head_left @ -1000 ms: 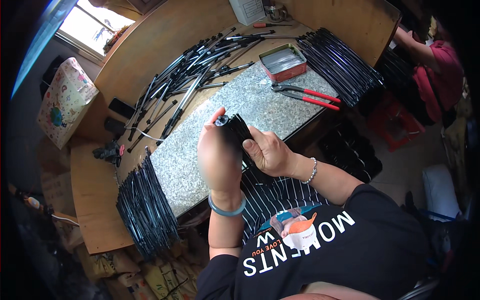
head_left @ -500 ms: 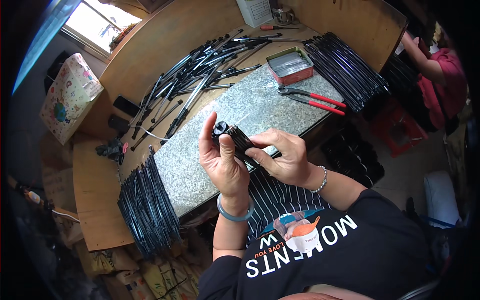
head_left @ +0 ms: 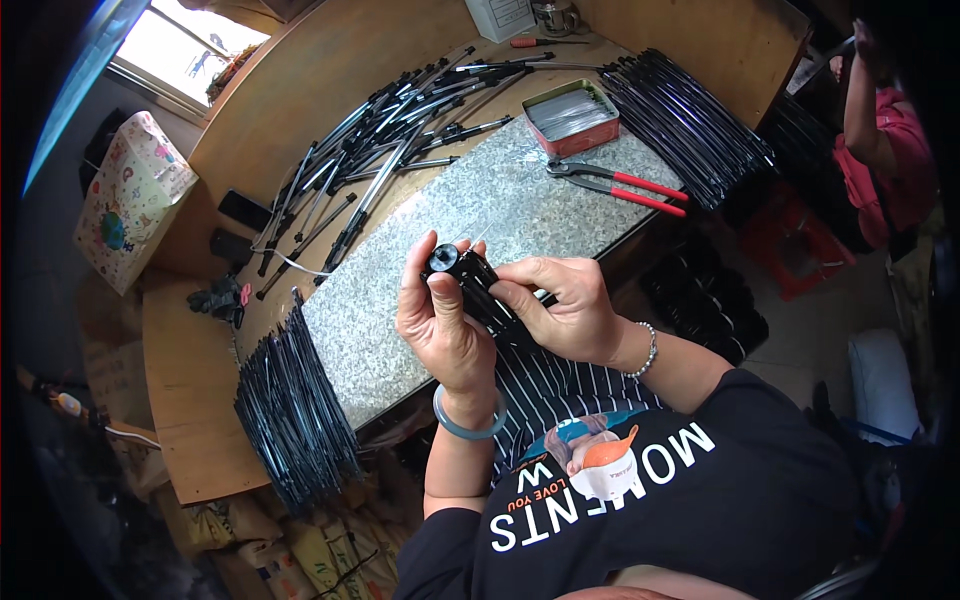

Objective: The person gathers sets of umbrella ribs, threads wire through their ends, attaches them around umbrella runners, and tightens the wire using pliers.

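While the black piece [head_left: 490,300] is held over the near part of the grey speckled surface [head_left: 370,320], its round end cap [head_left: 443,258] is turned up, toward the far left. The cap end is gripped by the left hand [head_left: 450,345], fingers [head_left: 414,270] wrapped around it, thumb on the near side. The piece's right side is pinched by thumb and forefinger of the right hand [head_left: 575,310]; contact of the other right fingers can't be told. A thin strand [head_left: 487,230] is seen sticking out beyond the piece.

Red-handled pliers [head_left: 620,190] are laid on the surface, far right of the hands. Just beyond them, an open red tin [head_left: 587,140] is filled with thin pale strands [head_left: 568,113]. Black rods [head_left: 690,130] are stacked right of the tin; another black stack [head_left: 295,410] is placed at the surface's left end. Loose black-and-silver rods [head_left: 390,140] are strewn on the wooden part at the far side. A screwdriver [head_left: 545,42] is left farther back. Past the far-right partition [head_left: 700,60], a person in pink [head_left: 895,150] is partly seen, arm raised.
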The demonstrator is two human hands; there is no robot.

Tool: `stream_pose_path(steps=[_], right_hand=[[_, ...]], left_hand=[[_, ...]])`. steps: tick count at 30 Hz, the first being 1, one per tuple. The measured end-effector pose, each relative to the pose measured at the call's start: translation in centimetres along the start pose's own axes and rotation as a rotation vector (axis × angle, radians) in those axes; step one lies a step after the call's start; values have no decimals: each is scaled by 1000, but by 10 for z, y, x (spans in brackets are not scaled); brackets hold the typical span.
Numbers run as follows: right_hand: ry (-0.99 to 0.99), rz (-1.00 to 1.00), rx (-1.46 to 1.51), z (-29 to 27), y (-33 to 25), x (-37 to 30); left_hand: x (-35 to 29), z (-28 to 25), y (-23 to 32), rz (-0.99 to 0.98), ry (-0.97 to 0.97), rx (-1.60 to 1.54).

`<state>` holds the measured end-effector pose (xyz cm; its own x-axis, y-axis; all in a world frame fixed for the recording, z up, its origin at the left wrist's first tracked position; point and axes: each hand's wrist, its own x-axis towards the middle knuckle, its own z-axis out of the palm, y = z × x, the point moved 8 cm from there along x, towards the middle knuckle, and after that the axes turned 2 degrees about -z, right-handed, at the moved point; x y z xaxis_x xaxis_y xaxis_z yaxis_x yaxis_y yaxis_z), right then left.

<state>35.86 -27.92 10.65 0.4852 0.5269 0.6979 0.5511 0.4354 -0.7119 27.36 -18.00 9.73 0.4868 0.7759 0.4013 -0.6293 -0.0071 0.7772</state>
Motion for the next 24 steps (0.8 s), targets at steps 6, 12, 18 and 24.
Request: stream_pose_path(steps=[6,12,18,24], right_hand=[[-37,9,2,4,4,1],[-86,254,424,10,28,-4],[-71,416,581,20,38,-18],[-66,354,377,28,45,-14]], left_hand=[[-4,-6,-2,32,36,53],[4,3,-9,-195,-91,-299],[-3,-2,-11,-152,-51,-270],[-1,-2,-8,-110,-68,-208]])
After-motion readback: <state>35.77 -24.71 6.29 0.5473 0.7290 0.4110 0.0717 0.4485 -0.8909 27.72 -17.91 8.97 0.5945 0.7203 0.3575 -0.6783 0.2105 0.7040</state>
